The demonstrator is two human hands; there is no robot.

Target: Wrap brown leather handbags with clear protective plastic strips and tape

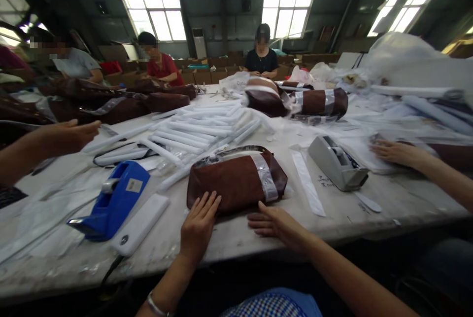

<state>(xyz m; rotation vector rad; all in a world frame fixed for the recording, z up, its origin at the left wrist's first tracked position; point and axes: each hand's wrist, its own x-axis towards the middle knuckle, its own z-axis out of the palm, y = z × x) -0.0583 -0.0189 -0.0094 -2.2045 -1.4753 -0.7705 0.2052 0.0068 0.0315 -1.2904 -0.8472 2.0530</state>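
A brown handbag (pixel 229 179) lies on the table right in front of me, with a clear plastic wrap band (pixel 265 176) around its right part and its handle toward the far side. My left hand (pixel 201 216) rests with stretched fingers on the bag's near left side. Close to the bag's near right edge is my right hand (pixel 275 223), its fingers extended and nothing in its grasp; whether it touches the bag I cannot tell.
Left of the bag stand a blue tape dispenser (pixel 118 198) and a white power bank-like block (pixel 142 223). White rolls (pixel 195 129) pile up behind. A grey tape dispenser (pixel 338 161) sits right. Co-workers' hands (pixel 399 153) reach in from both sides; wrapped brown bags (pixel 318 102) lie farther back.
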